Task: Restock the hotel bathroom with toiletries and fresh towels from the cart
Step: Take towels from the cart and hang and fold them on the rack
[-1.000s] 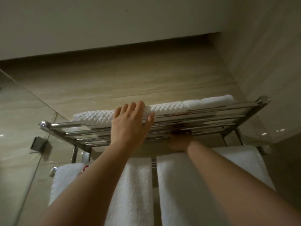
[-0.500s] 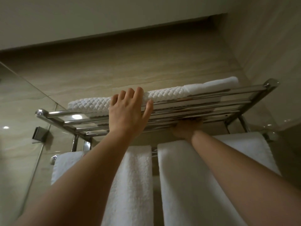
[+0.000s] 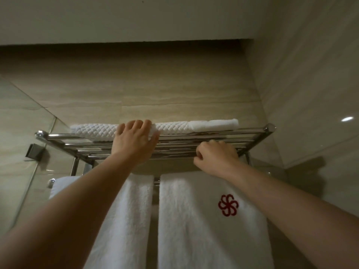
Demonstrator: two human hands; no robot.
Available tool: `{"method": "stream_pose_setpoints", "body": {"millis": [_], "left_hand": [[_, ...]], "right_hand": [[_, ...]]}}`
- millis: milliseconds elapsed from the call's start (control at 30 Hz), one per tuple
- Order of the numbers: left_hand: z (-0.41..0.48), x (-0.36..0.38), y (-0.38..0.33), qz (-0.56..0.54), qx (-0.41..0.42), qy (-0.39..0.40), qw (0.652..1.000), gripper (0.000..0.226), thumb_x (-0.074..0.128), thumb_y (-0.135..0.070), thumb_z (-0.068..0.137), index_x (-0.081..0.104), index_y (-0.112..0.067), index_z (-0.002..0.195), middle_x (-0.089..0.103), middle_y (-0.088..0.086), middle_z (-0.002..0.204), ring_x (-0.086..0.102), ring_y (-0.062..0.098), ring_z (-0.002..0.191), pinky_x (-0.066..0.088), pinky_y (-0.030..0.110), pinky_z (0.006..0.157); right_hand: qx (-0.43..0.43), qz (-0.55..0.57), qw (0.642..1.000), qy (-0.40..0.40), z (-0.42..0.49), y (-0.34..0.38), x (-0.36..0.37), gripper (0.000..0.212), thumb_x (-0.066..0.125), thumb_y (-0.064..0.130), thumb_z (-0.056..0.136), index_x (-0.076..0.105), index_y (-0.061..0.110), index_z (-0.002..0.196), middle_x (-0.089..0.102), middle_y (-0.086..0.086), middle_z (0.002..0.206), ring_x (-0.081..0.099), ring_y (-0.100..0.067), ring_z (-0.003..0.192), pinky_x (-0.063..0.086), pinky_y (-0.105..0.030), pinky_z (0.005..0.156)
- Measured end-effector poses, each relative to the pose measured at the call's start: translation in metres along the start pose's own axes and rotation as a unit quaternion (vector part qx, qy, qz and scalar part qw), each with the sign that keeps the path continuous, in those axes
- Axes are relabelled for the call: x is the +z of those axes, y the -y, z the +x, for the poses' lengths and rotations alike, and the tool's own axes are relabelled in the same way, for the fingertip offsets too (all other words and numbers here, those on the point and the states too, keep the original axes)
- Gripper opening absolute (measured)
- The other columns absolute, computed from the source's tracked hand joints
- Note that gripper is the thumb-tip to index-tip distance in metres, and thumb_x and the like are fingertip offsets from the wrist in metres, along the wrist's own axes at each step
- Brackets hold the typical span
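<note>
Beige tiled wall (image 3: pixel 174 90), seen from below, with a chrome rail rack (image 3: pixel 252 133) fixed across it. A folded white towel (image 3: pixel 93 129), quilted along most of its length and smooth at its right end, is laid along the rear rails close to the wall. The left hand (image 3: pixel 134 144) is spread flat on it, fingers nearly straight over its top and nothing gripped. The right hand (image 3: pixel 215 158) is curled at the front rails from below; whether a rail is actually held cannot be told. A push that is too firm or lopsided could bunch the towel against the wall or skew it, and the smooth end could be loosened from its fold. An edge might also sag through the gaps between the rails. Two towels are hung below the rack – a plain one (image 3: pixel 124 220) and one (image 3: pixel 194 220) bearing a red emblem (image 3: pixel 228 205). The latter is crossed by the right forearm and could be dragged askew when the arm is lowered. Elbow room is limited by a glass panel (image 3: pixel 19 152) with its wall bracket (image 3: pixel 35 152) on the left – and by the side wall (image 3: pixel 310 94) on the right.
</note>
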State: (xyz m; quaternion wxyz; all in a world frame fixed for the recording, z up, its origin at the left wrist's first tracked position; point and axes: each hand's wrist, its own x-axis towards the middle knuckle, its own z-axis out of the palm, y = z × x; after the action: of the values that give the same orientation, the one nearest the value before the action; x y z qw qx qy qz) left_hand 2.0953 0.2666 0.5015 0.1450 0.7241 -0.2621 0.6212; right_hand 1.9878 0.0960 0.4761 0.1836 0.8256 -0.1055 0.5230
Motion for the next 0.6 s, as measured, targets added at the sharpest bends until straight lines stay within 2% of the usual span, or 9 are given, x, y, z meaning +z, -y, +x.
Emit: {"method": "stream_pose_setpoints", "body": {"millis": [67, 133, 233, 333, 400, 467, 600], "left_hand": [[-0.010, -0.010, -0.003, -0.008, 0.012, 0.016, 1.000, 0.051, 0.028, -0.043, 0.097, 0.027, -0.018, 0.141, 0.032, 0.004, 0.148, 0.024, 0.021, 0.139, 0.016, 0.039, 0.115], [-0.027, -0.022, -0.006, -0.006, 0.042, 0.041, 0.998, 0.058, 0.030, -0.043, 0.097, 0.014, -0.018, 0.147, 0.015, 0.002, 0.156, 0.008, 0.018, 0.145, 0.006, 0.039, 0.117], [-0.056, -0.047, -0.017, -0.023, 0.090, 0.111, 0.990, 0.061, 0.031, -0.045, 0.097, 0.008, -0.021, 0.148, 0.008, 0.000, 0.157, 0.006, 0.017, 0.144, 0.006, 0.037, 0.117], [-0.079, -0.072, -0.030, -0.071, 0.140, 0.216, 0.964, 0.055, 0.034, -0.046, 0.096, 0.022, -0.023, 0.145, 0.024, -0.002, 0.153, 0.025, 0.015, 0.138, 0.022, 0.035, 0.113], [-0.089, -0.088, -0.037, -0.122, 0.159, 0.278, 0.939, 0.048, 0.036, -0.045, 0.096, 0.037, -0.022, 0.137, 0.041, -0.001, 0.143, 0.043, 0.013, 0.125, 0.035, 0.028, 0.103], [-0.100, -0.103, -0.045, -0.169, 0.164, 0.327, 0.915, 0.043, 0.037, -0.044, 0.096, 0.046, -0.018, 0.129, 0.053, 0.002, 0.131, 0.053, 0.013, 0.113, 0.043, 0.024, 0.096], [-0.130, -0.137, -0.063, -0.224, 0.187, 0.380, 0.877, 0.046, 0.032, -0.049, 0.095, 0.051, -0.019, 0.124, 0.058, 0.003, 0.121, 0.056, 0.017, 0.104, 0.046, 0.036, 0.095]], "right_hand": [[-0.006, 0.002, 1.000, 0.021, -0.010, -0.002, -0.016, 0.023, 0.046, 0.033, 0.090, 0.058, 0.018, 0.079, 0.056, 0.001, 0.073, 0.058, -0.020, 0.075, 0.046, -0.032, 0.066], [-0.008, 0.003, 0.999, 0.042, -0.021, -0.002, -0.033, 0.024, 0.047, 0.033, 0.090, 0.061, 0.017, 0.079, 0.060, 0.001, 0.074, 0.058, -0.019, 0.073, 0.047, -0.033, 0.067], [-0.006, 0.000, 0.997, 0.077, -0.039, 0.001, -0.059, 0.025, 0.048, 0.034, 0.089, 0.064, 0.018, 0.080, 0.062, 0.000, 0.076, 0.059, -0.019, 0.073, 0.046, -0.034, 0.068], [0.000, -0.009, 0.994, 0.109, -0.059, 0.007, -0.084, 0.026, 0.048, 0.037, 0.090, 0.064, 0.019, 0.081, 0.063, 0.001, 0.079, 0.059, -0.019, 0.077, 0.047, -0.034, 0.071], [0.006, -0.020, 0.990, 0.138, -0.074, 0.011, -0.100, 0.025, 0.047, 0.039, 0.090, 0.063, 0.021, 0.083, 0.063, 0.001, 0.085, 0.060, -0.020, 0.083, 0.049, -0.035, 0.075], [0.014, -0.030, 0.984, 0.177, -0.093, 0.015, -0.115, 0.026, 0.047, 0.039, 0.090, 0.064, 0.020, 0.087, 0.064, 0.002, 0.087, 0.061, -0.019, 0.083, 0.050, -0.035, 0.076], [0.030, -0.063, 0.964, 0.255, -0.143, 0.020, -0.151, 0.032, 0.048, 0.044, 0.089, 0.068, 0.021, 0.098, 0.066, -0.002, 0.104, 0.061, -0.022, 0.092, 0.048, -0.033, 0.075]]}}
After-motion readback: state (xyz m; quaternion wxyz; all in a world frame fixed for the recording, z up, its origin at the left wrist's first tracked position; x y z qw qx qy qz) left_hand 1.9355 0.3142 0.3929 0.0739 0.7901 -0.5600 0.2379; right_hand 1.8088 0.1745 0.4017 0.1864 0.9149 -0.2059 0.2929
